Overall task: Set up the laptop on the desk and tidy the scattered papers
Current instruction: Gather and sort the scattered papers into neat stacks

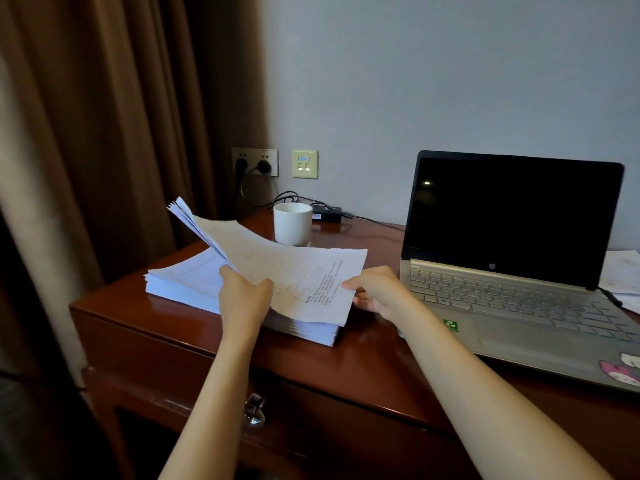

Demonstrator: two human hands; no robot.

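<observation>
A silver laptop (512, 271) stands open on the right of the wooden desk (166, 317), its screen dark. Left of it lies a thick stack of white papers (180, 282). Over the stack a bundle of printed sheets (294, 271) is lifted and tilted, its far-left end fanned upward. My left hand (244, 296) grips the bundle's near left edge, thumb on top. My right hand (377, 289) pinches its right corner, thumb on top and fingers beneath. More loose papers (623, 271) lie behind the laptop at the far right.
A white mug (292, 223) stands behind the papers. A black power adapter (327, 214) and cables run to wall sockets (254, 162). A brown curtain (104, 133) hangs on the left. A drawer handle (254, 408) shows under the desk's front edge.
</observation>
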